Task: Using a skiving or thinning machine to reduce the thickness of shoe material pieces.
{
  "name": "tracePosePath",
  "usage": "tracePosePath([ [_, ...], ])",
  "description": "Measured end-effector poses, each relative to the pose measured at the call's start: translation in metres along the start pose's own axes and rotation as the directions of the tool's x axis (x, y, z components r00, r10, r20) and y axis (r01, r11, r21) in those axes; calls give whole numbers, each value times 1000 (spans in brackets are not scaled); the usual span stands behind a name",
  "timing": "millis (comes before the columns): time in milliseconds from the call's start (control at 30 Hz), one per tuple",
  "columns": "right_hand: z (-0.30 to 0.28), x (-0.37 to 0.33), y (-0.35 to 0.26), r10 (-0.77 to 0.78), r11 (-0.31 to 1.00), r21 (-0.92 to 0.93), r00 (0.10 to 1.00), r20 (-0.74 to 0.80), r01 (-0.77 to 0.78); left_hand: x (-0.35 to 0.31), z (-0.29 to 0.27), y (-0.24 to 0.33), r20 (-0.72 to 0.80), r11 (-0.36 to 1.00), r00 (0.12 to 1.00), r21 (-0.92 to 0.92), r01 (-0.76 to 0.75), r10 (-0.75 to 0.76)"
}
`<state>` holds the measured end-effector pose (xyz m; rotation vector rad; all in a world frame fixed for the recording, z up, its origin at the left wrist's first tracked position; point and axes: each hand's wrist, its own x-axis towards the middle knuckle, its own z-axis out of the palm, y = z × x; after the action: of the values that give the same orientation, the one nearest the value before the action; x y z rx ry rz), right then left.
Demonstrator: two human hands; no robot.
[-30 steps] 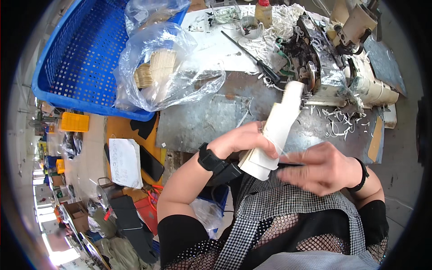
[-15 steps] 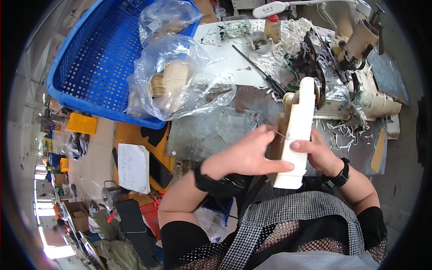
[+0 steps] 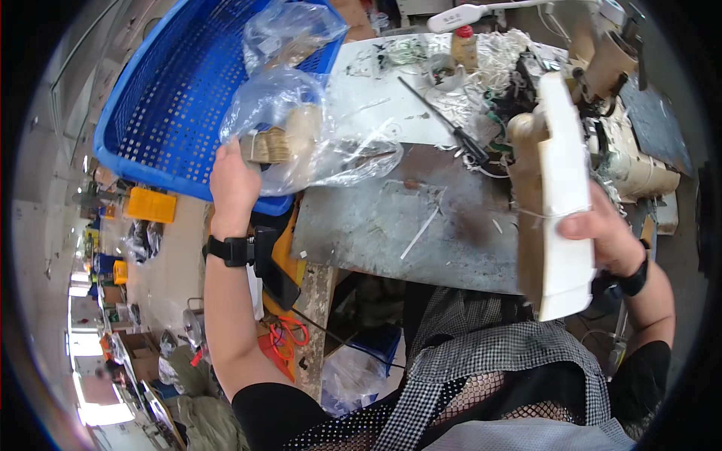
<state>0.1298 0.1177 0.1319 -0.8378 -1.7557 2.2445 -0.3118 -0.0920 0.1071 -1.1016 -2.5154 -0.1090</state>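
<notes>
My right hand point(image 3: 608, 231) grips a thick stack of long cream-white pieces point(image 3: 565, 180), bound round the middle with a thin band. The thumb lies across the white face, and the stack stands tilted over the bench's front edge. At the left, my left hand point(image 3: 235, 184) has its fingers closed at the near edge of a clear plastic bag point(image 3: 361, 167); the fingertips are partly hidden. Inside that bag sits a banded bundle of tan pieces point(image 3: 268, 146), with a paler bundle point(image 3: 302, 131) beside it, seen through the plastic.
The bag rests over a blue perforated basket point(image 3: 162, 98). A black-handled tool point(image 3: 470, 144) lies on the bench point(image 3: 353, 225), near a red-capped bottle point(image 3: 464, 49) and heaped white trimmings point(image 3: 500, 56). A machine point(image 3: 602, 71) stands at the right; a phone point(image 3: 280, 286) lies at the left.
My left hand has let go of the white stack and moved left to the plastic bag. My right hand has carried the stack rightward.
</notes>
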Motion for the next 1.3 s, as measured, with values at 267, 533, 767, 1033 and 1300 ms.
tracePosePath([
  [267,-23,-22,-62,-73,923,-385,984,-160,6,-11,-72,37,-180,980,976,-132,-150,125],
  [533,41,23,-89,-69,916,-382,987,144,120,-58,-121,72,-298,832,936,-458,-311,186],
  [767,50,38,-79,-37,895,-394,917,398,207,-91,-158,81,-339,779,923,-523,-346,183],
  [1033,52,49,-64,67,796,-544,855,515,265,-122,-169,103,-389,670,921,-688,-279,-16],
  [1300,77,57,-28,246,634,-686,749,615,355,-125,-160,101,-284,686,951,-668,-289,124],
])
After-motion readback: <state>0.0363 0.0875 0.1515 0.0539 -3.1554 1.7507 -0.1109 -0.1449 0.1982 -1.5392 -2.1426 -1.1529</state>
